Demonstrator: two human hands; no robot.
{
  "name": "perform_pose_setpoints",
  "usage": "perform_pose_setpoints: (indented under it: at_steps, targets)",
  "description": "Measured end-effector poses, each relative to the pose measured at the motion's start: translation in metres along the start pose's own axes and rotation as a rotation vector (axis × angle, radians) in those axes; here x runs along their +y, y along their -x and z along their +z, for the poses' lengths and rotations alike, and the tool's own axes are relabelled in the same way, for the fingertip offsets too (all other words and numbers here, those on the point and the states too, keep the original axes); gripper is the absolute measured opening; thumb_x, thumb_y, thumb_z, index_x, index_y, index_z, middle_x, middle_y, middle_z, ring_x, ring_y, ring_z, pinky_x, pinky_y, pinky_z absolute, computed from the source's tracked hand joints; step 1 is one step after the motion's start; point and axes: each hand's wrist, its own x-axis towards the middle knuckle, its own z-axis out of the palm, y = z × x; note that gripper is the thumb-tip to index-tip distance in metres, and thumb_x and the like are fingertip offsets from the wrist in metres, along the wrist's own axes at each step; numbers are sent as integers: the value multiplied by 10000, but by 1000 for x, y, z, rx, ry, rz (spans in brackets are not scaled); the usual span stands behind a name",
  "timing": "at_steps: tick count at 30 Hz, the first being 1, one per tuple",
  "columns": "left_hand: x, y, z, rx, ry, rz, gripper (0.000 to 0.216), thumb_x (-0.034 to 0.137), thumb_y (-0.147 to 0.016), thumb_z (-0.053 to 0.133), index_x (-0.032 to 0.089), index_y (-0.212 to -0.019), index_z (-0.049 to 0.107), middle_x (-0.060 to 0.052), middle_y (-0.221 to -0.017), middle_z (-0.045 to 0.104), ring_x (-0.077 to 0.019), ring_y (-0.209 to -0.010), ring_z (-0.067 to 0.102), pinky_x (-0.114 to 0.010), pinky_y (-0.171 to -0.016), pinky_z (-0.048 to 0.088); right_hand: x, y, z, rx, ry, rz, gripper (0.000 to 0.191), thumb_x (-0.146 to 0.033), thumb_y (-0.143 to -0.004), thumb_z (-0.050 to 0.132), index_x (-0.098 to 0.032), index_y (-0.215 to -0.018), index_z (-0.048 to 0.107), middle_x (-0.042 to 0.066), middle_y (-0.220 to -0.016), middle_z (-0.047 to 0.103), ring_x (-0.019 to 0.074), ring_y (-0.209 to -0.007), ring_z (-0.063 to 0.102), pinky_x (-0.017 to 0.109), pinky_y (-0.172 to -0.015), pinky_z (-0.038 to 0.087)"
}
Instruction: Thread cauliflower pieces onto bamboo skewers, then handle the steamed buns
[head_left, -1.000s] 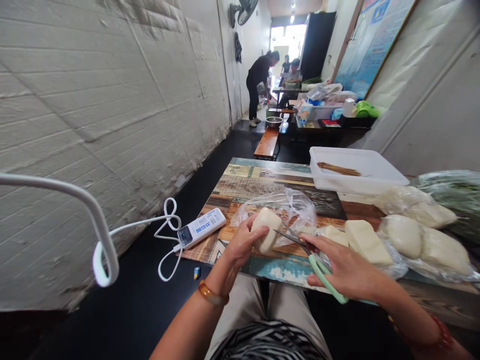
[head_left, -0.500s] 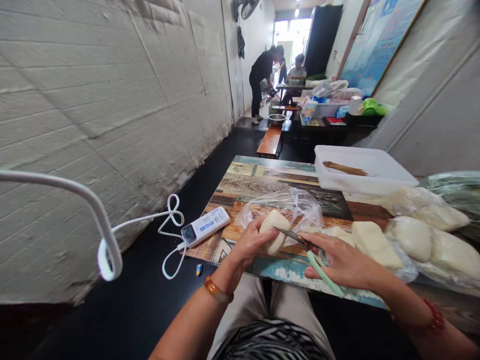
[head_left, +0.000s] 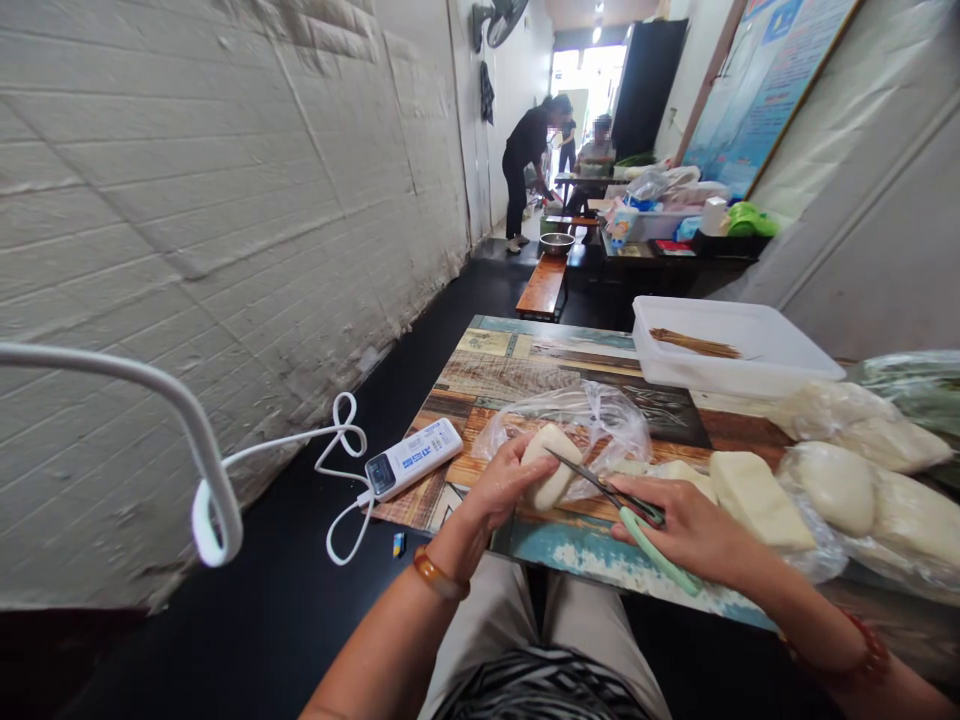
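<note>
My left hand [head_left: 504, 482] is closed round a pale, rounded white block [head_left: 556, 462], perhaps tofu or dough; I cannot tell which. In my right hand [head_left: 675, 520] is a pair of scissors [head_left: 637, 535] with light green handles. Their dark blades point left, with the tips against the upper face of the block. Behind the block lies a crumpled clear plastic bag [head_left: 611, 425] on the table [head_left: 517, 365]. Close to my right hand are more pale blocks [head_left: 757, 500], partly on plastic.
A white plastic tub [head_left: 739, 375] holding thin brown sticks [head_left: 694, 343] stands at the back right. Bagged white pieces [head_left: 832, 485] lie at the right. A white power bank [head_left: 414, 458] with a cable rests at the left edge. Beyond are a bench [head_left: 544, 285] and people [head_left: 525, 150].
The scissor blades look spread a little wider, their tips still at the block. My left hand keeps its hold. The view has shifted slightly.
</note>
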Motion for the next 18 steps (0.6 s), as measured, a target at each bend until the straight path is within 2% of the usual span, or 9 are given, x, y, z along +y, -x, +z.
perform_pose_setpoints:
  at_steps: [4, 8, 13, 18]
  targets:
    - [-2, -2, -4, -24, 9, -7, 397, 398, -697, 766, 156, -1003, 689, -28, -875, 669, -124, -741, 565, -211, -681, 409, 3, 4, 5, -8, -24, 23, 440, -430, -831, 616, -194, -1199, 669, 98, -1207, 677, 286, -1105, 629, 415, -963, 486]
    - [-3, -4, -8, -74, 70, -47, 466, 448, -717, 746, 147, -1064, 666, -56, -925, 670, -128, -766, 571, -206, -674, 417, 5, 8, 11, 33, -42, 114, 495, -458, -814, 630, -190, -1229, 655, 102, -1237, 658, 302, -1158, 601, 442, -1014, 457]
    - [-5, -4, -11, -39, 107, -68, 437, 450, -741, 728, 139, -1039, 654, -50, -876, 660, -110, -722, 558, -195, -643, 408, 2, 9, 13, 61, -50, 201, 531, -471, -769, 662, -197, -1223, 660, 106, -1253, 647, 312, -1173, 590, 471, -1041, 431]
    - [-7, -2, -15, -52, 54, -48, 415, 416, -745, 733, 146, -1049, 650, -44, -892, 657, -123, -756, 567, -205, -667, 416, 1, 3, 14, 37, -47, 181, 547, -438, -734, 688, -215, -1232, 654, 93, -1264, 643, 300, -1180, 583, 460, -1049, 421]
